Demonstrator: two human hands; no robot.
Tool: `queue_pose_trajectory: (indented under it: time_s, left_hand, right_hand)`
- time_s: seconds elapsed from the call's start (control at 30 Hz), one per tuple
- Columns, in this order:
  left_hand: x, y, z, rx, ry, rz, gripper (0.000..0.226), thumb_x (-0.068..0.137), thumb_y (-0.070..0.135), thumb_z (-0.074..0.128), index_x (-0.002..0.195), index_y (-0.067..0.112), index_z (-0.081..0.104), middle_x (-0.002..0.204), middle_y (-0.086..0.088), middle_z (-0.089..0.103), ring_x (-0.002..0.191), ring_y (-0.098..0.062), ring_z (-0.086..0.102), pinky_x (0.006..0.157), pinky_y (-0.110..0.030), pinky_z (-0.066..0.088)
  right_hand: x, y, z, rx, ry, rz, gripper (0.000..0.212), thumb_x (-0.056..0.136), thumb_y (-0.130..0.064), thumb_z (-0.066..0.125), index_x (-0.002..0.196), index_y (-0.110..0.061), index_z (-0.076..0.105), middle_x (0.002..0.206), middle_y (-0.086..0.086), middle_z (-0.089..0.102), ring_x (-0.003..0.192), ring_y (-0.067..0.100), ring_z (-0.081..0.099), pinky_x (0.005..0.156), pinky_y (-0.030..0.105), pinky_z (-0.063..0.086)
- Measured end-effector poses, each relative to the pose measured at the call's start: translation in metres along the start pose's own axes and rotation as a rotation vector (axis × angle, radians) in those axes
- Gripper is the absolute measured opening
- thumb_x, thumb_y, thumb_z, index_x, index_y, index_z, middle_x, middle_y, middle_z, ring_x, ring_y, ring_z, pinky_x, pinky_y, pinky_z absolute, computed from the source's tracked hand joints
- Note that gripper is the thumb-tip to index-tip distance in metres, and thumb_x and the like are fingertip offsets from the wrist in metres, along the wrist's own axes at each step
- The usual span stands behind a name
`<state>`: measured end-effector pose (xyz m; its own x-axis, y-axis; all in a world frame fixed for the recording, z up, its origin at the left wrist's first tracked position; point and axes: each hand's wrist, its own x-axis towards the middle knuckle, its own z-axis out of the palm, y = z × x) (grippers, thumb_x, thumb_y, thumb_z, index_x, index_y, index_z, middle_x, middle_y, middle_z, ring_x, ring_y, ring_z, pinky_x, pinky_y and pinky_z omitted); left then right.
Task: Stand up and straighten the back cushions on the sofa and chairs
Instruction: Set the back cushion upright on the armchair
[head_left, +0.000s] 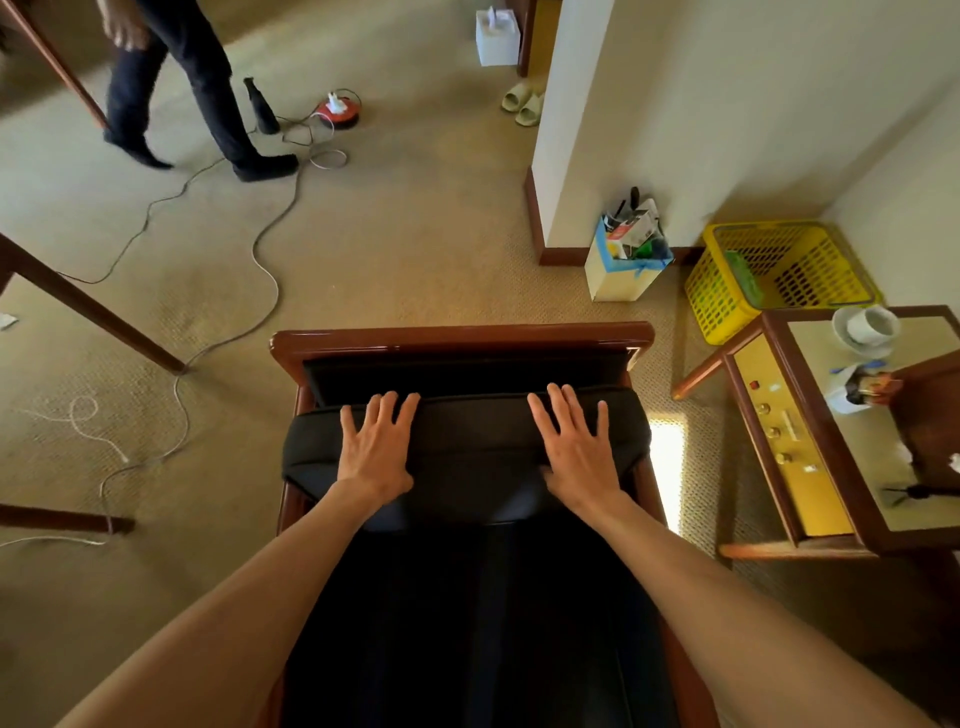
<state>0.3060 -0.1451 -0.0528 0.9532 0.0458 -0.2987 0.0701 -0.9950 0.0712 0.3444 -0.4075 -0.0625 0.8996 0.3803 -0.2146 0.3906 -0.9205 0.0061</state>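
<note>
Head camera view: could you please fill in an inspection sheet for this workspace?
Surface: beige carpet; dark seat of a wooden-framed armchair.
Job's things: black back cushion leaning short of the chair back, a gap behind it.
Clutter: yellow basket, stuffed paper bag, pair of slippers, white box; cup and saucer on the side table.
Grippers: left hand and right hand flat on the cushion, fingers straight.
Cables: white cable loops over the carpet from a red cable reel.
Surroundings: another person's legs beyond; white wall corner.
</note>
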Motion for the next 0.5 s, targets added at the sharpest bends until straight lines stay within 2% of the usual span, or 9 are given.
queue_pose_trajectory:
  time_s: [0.1, 0.2, 0.33, 0.43, 0.5]
  left_hand:
    - [0.010, -0.007, 0.004, -0.014, -0.025, 0.004, 0.122, 0.071, 0.031, 0.081, 0.155, 0.024, -0.008, 0.162, -0.009, 0.005, 0.150, -0.029, -0.001, 0.116, -0.062, 0.008]
    - [0.019, -0.016, 0.009, -0.015, -0.051, 0.029, 0.128, 0.072, 0.035, 0.081, 0.152, 0.028, -0.018, 0.163, -0.007, -0.003, 0.150, -0.028, -0.008, 0.116, -0.062, 0.005]
    - [0.039, -0.020, 0.002, 0.006, -0.076, 0.043, 0.132, 0.069, 0.030, 0.084, 0.152, 0.027, -0.019, 0.163, -0.009, -0.001, 0.150, -0.031, -0.008, 0.115, -0.063, 0.005]
    - [0.053, -0.024, -0.003, 0.034, -0.120, 0.059, 0.134, 0.068, 0.024, 0.085, 0.152, 0.026, -0.020, 0.162, -0.011, 0.002, 0.150, -0.032, -0.004, 0.115, -0.063, 0.008]
    - [0.058, -0.029, -0.004, 0.057, -0.134, 0.065, 0.137, 0.065, 0.026, 0.087, 0.152, 0.027, -0.020, 0.161, -0.011, 0.006, 0.150, -0.032, 0.000, 0.115, -0.062, 0.010]
  right_hand:
    - [0.005, 0.002, 0.006, 0.009, 0.015, 0.039, 0.103, 0.079, -0.019, 0.076, 0.156, -0.021, 0.006, 0.163, 0.014, 0.008, 0.151, 0.032, 0.003, 0.114, 0.065, 0.005]
    - [0.018, 0.007, 0.008, 0.028, 0.000, 0.022, 0.103, 0.082, -0.021, 0.074, 0.156, -0.023, 0.003, 0.164, 0.013, 0.004, 0.151, 0.031, 0.000, 0.115, 0.064, 0.003]
    - [0.041, 0.012, 0.002, 0.040, -0.032, 0.013, 0.100, 0.088, -0.025, 0.068, 0.155, -0.025, -0.006, 0.164, 0.010, -0.006, 0.151, 0.029, -0.009, 0.117, 0.064, 0.003]
    - [0.058, 0.016, -0.005, 0.018, -0.089, 0.005, 0.113, 0.079, -0.031, 0.077, 0.154, -0.027, -0.008, 0.164, 0.008, -0.007, 0.151, 0.029, -0.006, 0.117, 0.061, 0.006]
    - [0.072, 0.023, -0.011, -0.011, -0.132, 0.000, 0.123, 0.072, -0.033, 0.084, 0.154, -0.027, -0.007, 0.164, 0.007, -0.002, 0.150, 0.029, -0.001, 0.115, 0.061, 0.012]
